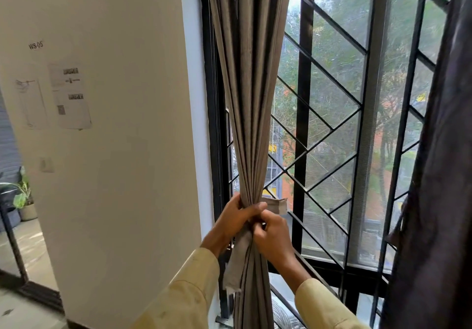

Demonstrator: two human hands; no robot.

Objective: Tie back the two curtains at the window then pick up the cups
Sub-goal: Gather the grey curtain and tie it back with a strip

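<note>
The left curtain, grey-brown and pleated, hangs gathered into a narrow bundle at the window's left side. A matching fabric tie-back wraps the bundle at waist height; one end hangs down on the left and another end sticks out to the right. My left hand grips the gathered curtain and the tie-back from the left. My right hand pinches the tie-back at the front of the bundle, close against the left hand. The right curtain, dark, hangs loose at the right edge. No cups are in view.
The window has a black frame with a diagonal metal grille and mesh. A white wall with taped papers stands on the left. Beyond it is a doorway with a potted plant and a black stand.
</note>
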